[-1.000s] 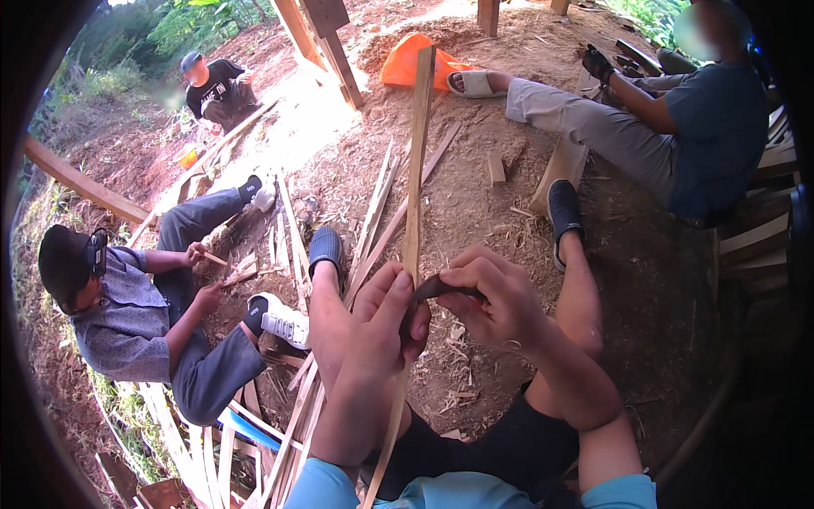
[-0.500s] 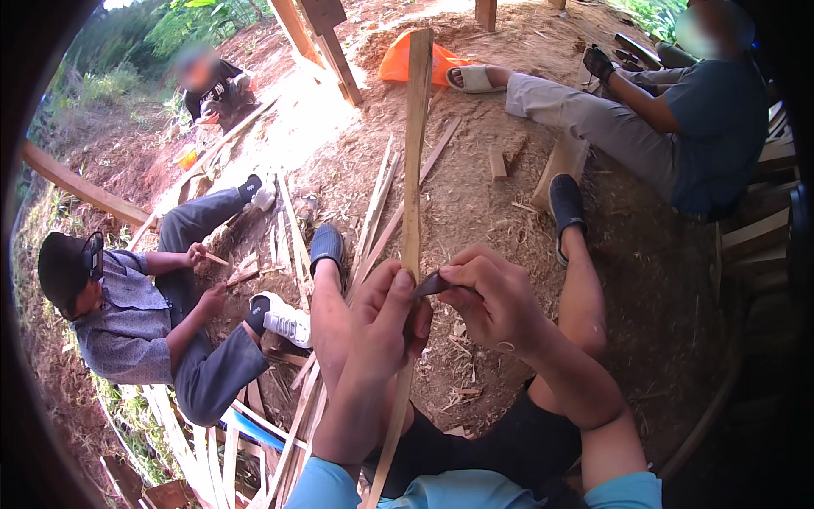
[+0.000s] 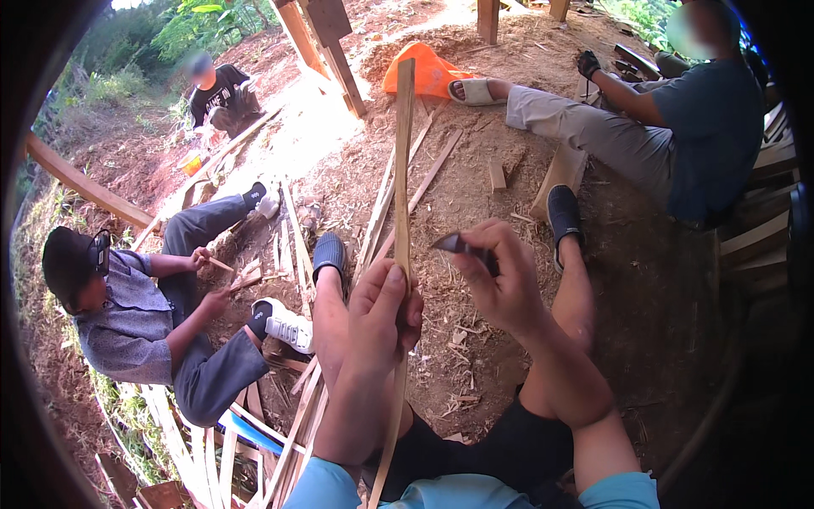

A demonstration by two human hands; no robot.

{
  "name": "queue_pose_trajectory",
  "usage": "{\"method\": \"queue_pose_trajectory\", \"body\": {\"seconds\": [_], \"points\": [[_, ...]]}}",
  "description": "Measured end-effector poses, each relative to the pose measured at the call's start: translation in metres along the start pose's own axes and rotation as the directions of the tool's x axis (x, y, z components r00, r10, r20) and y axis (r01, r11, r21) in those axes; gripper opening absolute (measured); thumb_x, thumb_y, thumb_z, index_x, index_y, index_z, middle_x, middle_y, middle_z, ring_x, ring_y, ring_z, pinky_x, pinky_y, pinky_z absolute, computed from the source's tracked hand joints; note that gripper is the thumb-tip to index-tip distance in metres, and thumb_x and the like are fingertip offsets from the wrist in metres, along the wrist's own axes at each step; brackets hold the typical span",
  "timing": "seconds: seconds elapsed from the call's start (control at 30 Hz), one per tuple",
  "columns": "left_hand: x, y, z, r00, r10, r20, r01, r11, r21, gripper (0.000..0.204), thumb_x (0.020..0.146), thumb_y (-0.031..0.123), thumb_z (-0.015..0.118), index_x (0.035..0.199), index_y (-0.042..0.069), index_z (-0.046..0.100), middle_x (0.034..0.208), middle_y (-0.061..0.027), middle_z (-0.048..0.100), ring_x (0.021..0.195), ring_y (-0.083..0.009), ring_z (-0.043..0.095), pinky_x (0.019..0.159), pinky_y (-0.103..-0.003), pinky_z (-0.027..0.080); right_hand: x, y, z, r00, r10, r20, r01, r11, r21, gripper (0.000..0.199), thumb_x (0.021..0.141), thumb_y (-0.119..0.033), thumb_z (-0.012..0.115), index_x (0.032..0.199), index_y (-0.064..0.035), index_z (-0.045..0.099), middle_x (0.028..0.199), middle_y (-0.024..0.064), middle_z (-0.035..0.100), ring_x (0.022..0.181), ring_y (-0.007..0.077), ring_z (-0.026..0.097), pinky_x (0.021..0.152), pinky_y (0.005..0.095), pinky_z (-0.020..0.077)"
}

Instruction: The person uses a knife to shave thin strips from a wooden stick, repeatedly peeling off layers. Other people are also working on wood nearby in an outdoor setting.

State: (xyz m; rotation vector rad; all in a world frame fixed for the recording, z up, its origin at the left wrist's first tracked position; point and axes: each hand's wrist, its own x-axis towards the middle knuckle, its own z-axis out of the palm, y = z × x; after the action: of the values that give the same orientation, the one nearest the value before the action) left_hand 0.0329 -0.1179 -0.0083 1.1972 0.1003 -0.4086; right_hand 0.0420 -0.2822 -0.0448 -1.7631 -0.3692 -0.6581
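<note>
A long, narrow wooden strip stands nearly upright before me, its lower end running down past my lap. My left hand is closed around its middle, with the thumb pressed on the near side. To the right of the strip and apart from it, my right hand pinches a short dark blade-like tool between thumb and fingers. The tool's tip points left toward the strip; the rest is hidden in my fingers, so its exact kind is unclear.
Loose wooden strips lie at lower left. A person sits at left holding a small stick; another person sits at right. An orange bag lies ahead near a wooden post. Shavings litter the dirt floor.
My right hand has drawn the dark tool away from the strip, to the right and slightly up. The strip's top sits a little lower and further left, still in my left hand.
</note>
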Motion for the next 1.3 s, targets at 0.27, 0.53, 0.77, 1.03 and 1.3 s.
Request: {"method": "queue_pose_trajectory", "body": {"seconds": [0.27, 0.53, 0.77, 1.03, 1.3], "points": [[0.003, -0.001, -0.004, 0.999, -0.036, -0.017, 0.034, 0.997, -0.072, 0.019, 0.096, 0.023, 0.04, 0.09, 0.007, 0.047, 0.055, -0.0009, 0.042, 0.035, -0.0082, 0.036, 0.032, -0.019, 0.027, -0.003, -0.001, 0.007, 0.953, 0.02, 0.302, -0.023, 1.0, 0.008, 0.015, 0.082, -0.01, 0.063, 0.091, -0.0031, 0.053, 0.079, 0.0114, 0.056, 0.067, 0.0247, 0.058, 0.058, 0.0324, 0.045], [0.005, 0.001, -0.005, 0.998, -0.051, 0.025, 0.051, 0.998, 0.021, 0.018, 0.096, 0.023, 0.041, 0.09, 0.008, 0.047, 0.055, -0.0009, 0.043, 0.038, -0.0083, 0.038, 0.033, -0.02, 0.028, -0.007, 0.002, 0.017, 0.98, -0.006, 0.199, 0.016, 0.999, -0.047, 0.01, 0.084, -0.009, 0.059, 0.09, -0.0039, 0.052, 0.077, 0.0116, 0.053, 0.064, 0.0288, 0.055, 0.055, 0.036, 0.0433], [-0.004, -0.018, 0.007, 0.967, -0.139, 0.215, 0.114, 0.986, 0.125, 0.022, 0.096, 0.028, 0.042, 0.085, 0.009, 0.045, 0.056, -0.0014, 0.045, 0.041, -0.0084, 0.039, 0.036, -0.02, 0.029, 0.009, 0.02, -0.002, 0.995, -0.006, -0.1, -0.004, 0.995, -0.104, 0.016, 0.088, -0.016, 0.057, 0.094, -0.0027, 0.051, 0.08, 0.0104, 0.055, 0.062, 0.0206, 0.053, 0.053, 0.0307, 0.0419], [0.007, -0.008, -0.004, 0.983, -0.126, 0.135, 0.113, 0.989, 0.097, 0.02, 0.095, 0.027, 0.042, 0.088, 0.008, 0.046, 0.057, -0.0011, 0.045, 0.04, -0.0089, 0.039, 0.035, -0.02, 0.03, 0.0, 0.01, -0.013, 0.983, 0.058, 0.177, -0.032, 0.989, -0.146, 0.018, 0.086, -0.016, 0.06, 0.096, -0.004, 0.051, 0.078, 0.0088, 0.055, 0.06, 0.0192, 0.054, 0.052, 0.0294, 0.0417], [0.011, -0.015, -0.002, 0.984, -0.067, 0.162, 0.048, 0.992, 0.118, 0.018, 0.096, 0.023, 0.04, 0.09, 0.007, 0.045, 0.056, -0.001, 0.044, 0.036, -0.0077, 0.037, 0.032, -0.02, 0.029, -0.014, 0.01, -0.007, 0.95, 0.051, 0.307, -0.045, 0.999, -0.028, 0.022, 0.088, -0.023, 0.058, 0.095, -0.0042, 0.049, 0.085, 0.0106, 0.055, 0.07, 0.02, 0.057, 0.061, 0.0299, 0.0447]]}}
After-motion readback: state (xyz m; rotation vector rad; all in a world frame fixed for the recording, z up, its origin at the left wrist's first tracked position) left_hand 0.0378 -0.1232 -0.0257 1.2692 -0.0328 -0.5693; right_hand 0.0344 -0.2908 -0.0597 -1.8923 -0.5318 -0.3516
